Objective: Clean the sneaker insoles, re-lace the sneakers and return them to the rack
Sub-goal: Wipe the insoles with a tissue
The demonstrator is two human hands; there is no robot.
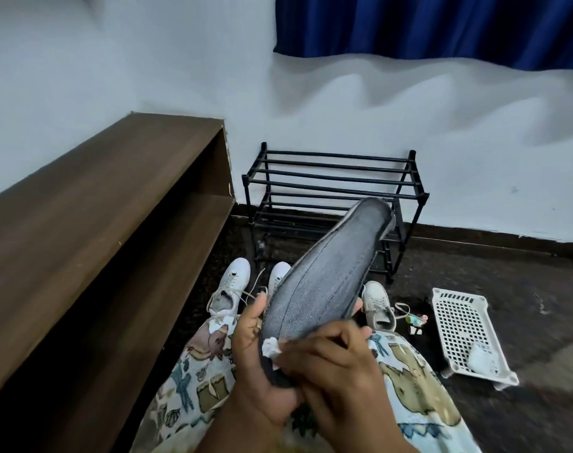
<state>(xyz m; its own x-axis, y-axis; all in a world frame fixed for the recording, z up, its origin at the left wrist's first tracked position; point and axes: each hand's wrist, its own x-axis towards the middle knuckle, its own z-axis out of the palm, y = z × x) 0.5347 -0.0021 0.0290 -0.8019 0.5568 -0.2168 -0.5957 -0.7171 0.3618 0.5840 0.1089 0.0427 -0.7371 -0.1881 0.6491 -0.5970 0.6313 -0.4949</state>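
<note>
From my feed: left hand [255,358] is closed around the heel end of the grey insole [324,282], thumb up along its left edge, fingers wrapped underneath. The insole runs from that grip up and away to the right, toe end raised in front of the black shoe rack [331,178], fabric face toward the camera.

Right hand [331,364] is curled over the heel end from the right, fingers pinched on a small white wad [270,346], tissue or cloth, can't tell which. The wad is pressed on the insole's face just beside the left thumb. So both hands sit at the heel end, and most of the insole sticks out beyond them, unsupported.

Below, on the dark floor: two white sneakers [229,289] with loose laces left of the insole, side by side, toes toward the rack. A third white sneaker [378,305] sits right of the insole, partly hidden by it. The rack stands against the wall, shelves bare.

To the right is a white perforated tray [458,325] with a crumpled white piece at its near end. Some small items lie between the tray and the third sneaker, too small to identify. Patterned cloth [206,371] covers the lap. Brown wooden shelf [98,197] runs along the left.
</note>
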